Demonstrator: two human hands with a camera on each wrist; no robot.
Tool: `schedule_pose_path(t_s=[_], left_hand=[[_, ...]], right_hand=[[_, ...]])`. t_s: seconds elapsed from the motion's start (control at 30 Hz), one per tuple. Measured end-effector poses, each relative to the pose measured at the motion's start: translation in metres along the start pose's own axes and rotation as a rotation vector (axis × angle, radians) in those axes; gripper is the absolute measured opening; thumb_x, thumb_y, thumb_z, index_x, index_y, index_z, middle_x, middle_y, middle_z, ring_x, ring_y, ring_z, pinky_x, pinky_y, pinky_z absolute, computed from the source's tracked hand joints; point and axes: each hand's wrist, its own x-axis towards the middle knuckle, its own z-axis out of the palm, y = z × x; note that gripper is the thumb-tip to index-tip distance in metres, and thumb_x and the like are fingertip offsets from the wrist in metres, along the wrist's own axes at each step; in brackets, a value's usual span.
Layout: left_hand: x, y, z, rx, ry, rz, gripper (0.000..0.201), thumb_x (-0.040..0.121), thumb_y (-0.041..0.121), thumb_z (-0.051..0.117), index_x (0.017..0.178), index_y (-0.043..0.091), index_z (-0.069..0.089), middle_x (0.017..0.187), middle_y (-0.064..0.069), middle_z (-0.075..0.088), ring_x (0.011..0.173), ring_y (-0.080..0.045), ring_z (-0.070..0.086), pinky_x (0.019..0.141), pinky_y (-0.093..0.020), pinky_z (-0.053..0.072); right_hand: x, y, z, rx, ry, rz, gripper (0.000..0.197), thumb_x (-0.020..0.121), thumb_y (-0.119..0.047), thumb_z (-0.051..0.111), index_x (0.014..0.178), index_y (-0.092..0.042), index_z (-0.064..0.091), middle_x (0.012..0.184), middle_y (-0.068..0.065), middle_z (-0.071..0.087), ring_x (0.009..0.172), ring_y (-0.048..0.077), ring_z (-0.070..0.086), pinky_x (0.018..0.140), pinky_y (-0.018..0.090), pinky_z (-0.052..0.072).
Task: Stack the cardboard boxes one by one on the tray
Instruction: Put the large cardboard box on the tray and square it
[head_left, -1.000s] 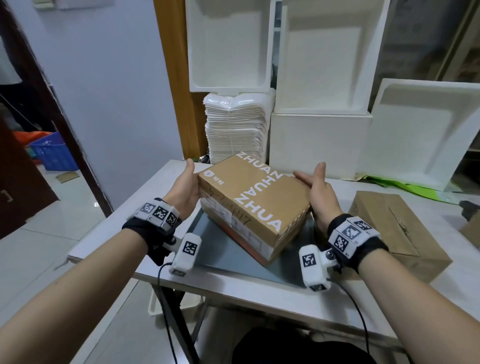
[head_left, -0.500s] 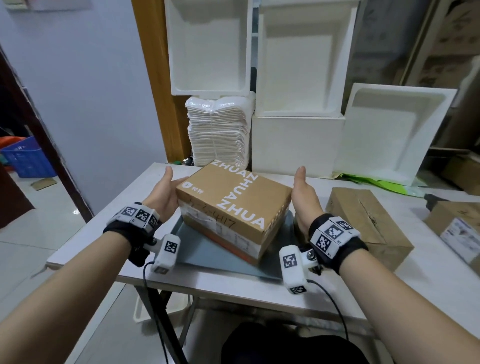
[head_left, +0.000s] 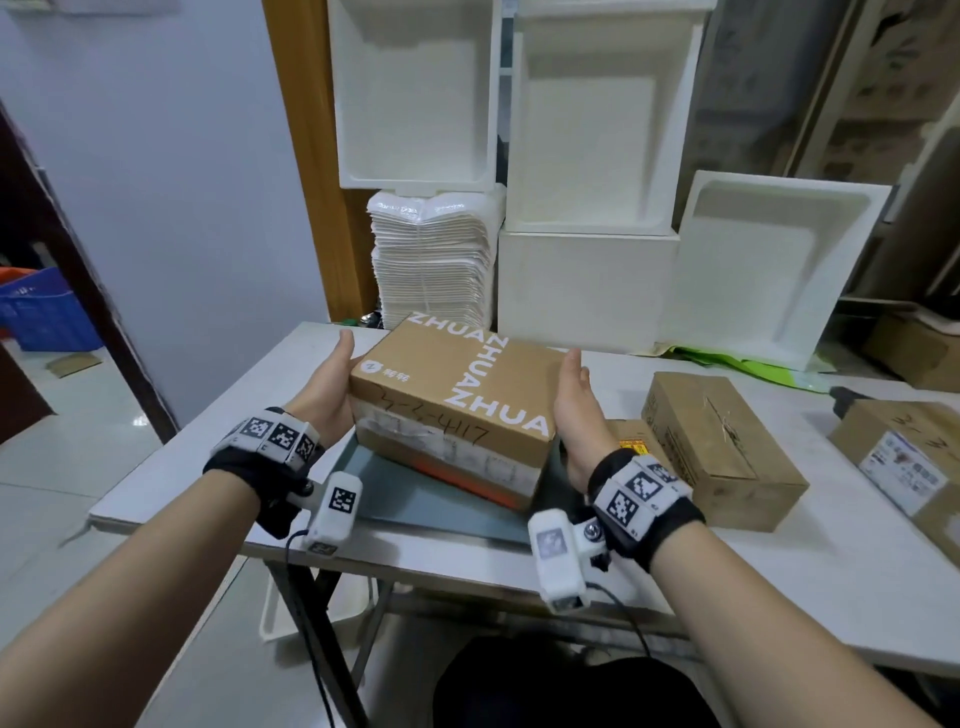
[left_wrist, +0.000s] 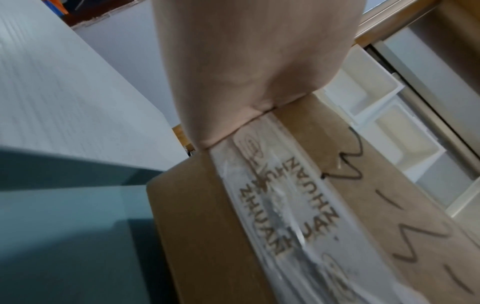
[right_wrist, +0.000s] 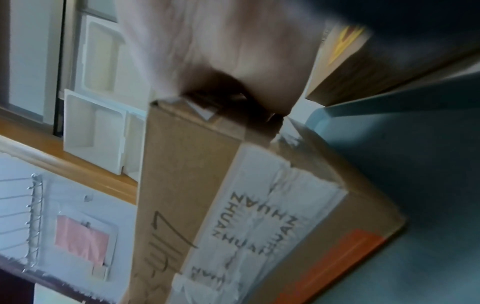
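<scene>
A brown cardboard box (head_left: 457, 400) printed ZHUAN ZHUAN in white, with handwriting on its near side, sits over the grey-blue tray (head_left: 415, 493) at the table's front. My left hand (head_left: 327, 387) presses flat against the box's left end, and my right hand (head_left: 576, 400) presses flat against its right end. The left wrist view shows the palm (left_wrist: 246, 82) against the taped box (left_wrist: 285, 205) above the tray (left_wrist: 64, 216). In the right wrist view, the palm (right_wrist: 233, 51) meets the box (right_wrist: 233, 205), with the tray (right_wrist: 402, 164) beneath. Whether the box rests fully on the tray is unclear.
Two more cardboard boxes lie on the white table (head_left: 779, 571): one (head_left: 722, 441) just right of the tray, another (head_left: 914, 457) at the far right. White foam boxes (head_left: 587, 291) and a stack of white trays (head_left: 431, 265) line the back edge.
Both hands have turned the box so its long side squares with the tray and have brought it nearer to me. The head view has shifted right.
</scene>
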Motion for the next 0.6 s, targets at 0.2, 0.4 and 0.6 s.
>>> schedule_pose_path(t_s=[0.2,0.4,0.6], left_hand=[[-0.016,-0.011,-0.002,-0.034,-0.014,0.044,0.067,0.097,0.062,0.018,0.113,0.018,0.066,0.108,-0.011,0.074,0.1,-0.026,0.07,0.086,-0.041,0.052],[-0.021,-0.039,-0.002,-0.002,0.022,0.04,0.06,0.099,0.059,0.017,0.114,0.023,0.063,0.102,-0.004,0.076,0.104,-0.024,0.067,0.09,-0.04,0.05],[-0.016,-0.034,-0.004,-0.005,-0.003,0.016,0.069,0.098,0.061,0.013,0.11,0.02,0.066,0.103,-0.009,0.075,0.102,-0.025,0.068,0.086,-0.039,0.05]], right_hand=[[0.047,-0.001,-0.003,0.004,-0.07,0.007,0.126,0.049,-0.102,0.025,0.144,-0.023,0.046,0.144,0.003,0.054,0.132,0.026,0.051,0.113,0.047,0.036],[0.038,0.0,-0.007,0.01,-0.037,0.083,0.12,0.056,-0.1,0.024,0.13,-0.013,0.058,0.132,0.011,0.062,0.123,0.03,0.058,0.108,0.048,0.042],[0.025,-0.004,-0.014,0.034,-0.011,0.057,0.074,0.089,-0.076,0.021,0.098,-0.018,0.066,0.099,0.012,0.075,0.097,0.03,0.071,0.098,0.048,0.052]])
